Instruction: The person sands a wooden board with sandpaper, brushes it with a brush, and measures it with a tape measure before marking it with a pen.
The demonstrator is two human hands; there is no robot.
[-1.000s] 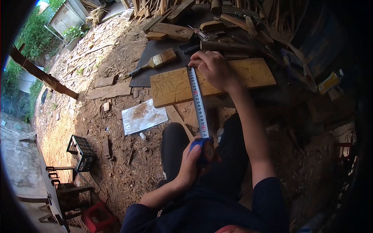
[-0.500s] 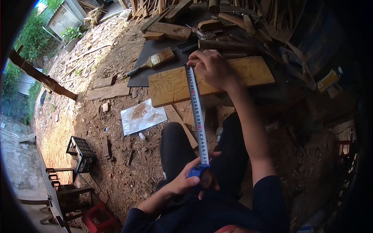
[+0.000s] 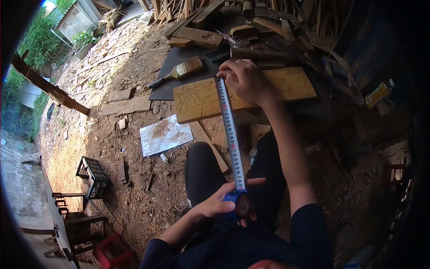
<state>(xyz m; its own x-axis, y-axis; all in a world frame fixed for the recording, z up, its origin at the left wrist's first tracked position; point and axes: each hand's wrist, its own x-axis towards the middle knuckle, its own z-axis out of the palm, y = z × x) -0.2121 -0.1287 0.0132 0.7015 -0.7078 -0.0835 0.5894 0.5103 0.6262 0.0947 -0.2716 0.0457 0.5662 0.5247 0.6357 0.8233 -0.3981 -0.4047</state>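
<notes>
A yellow wooden board [image 3: 286, 85] with carved lines lies across the near edge of a dark table [image 3: 166, 92]. My right hand [image 3: 244, 80] pinches the end of a white tape measure blade [image 3: 230, 130] at the board's far edge. The blade crosses the board and runs down over the gap between my knees. In my left hand [image 3: 224, 204] is the blue tape measure case [image 3: 233, 201], with one finger stretched out beside the blade. A paintbrush [image 3: 186, 68] rests on the table, left of my right hand.
Wood pieces [image 3: 201, 36] and tools are piled on the table's far part. A white plastic sheet [image 3: 166, 135] lies on the chip-covered ground, near a black crate [image 3: 93, 178]. A red crate [image 3: 114, 252] stands lower left, and a yellow bottle [image 3: 379, 93] is at the right.
My left hand and the blue case have shifted slightly right and up, and the blade's lower end has swung right with them. The right hand still pinches the blade's end.
</notes>
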